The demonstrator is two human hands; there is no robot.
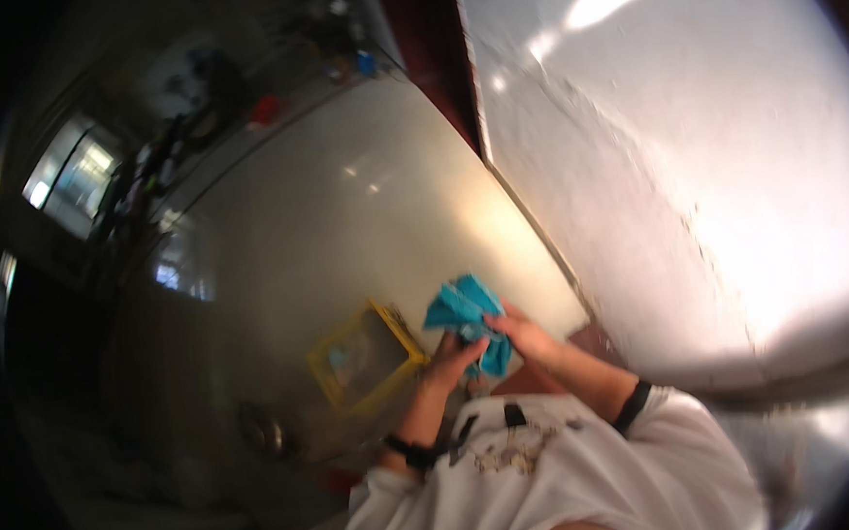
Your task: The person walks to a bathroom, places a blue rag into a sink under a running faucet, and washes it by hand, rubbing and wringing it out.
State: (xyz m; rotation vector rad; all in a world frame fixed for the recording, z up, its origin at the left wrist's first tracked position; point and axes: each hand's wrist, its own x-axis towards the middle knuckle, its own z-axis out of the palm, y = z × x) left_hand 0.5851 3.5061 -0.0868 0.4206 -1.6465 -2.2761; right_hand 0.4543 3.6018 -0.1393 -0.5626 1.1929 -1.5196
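Note:
Both of my hands are closed on a turquoise cloth, held bunched in front of my body. My left hand grips its lower left side, while my right hand pinches it from the right. Folds of the cloth fan out above the fingers, and a piece hangs below them. A small dark patch shows between the hands, too blurred to name. Just left of my left hand, lower down, stands a yellow-rimmed crate with something pale inside.
A whitish wall rises close on my right, with a dark red door or panel beyond. The smooth floor stretches ahead. A round metal object sits left of the crate. Dim clutter, with a red item and a blue one, lines the far side.

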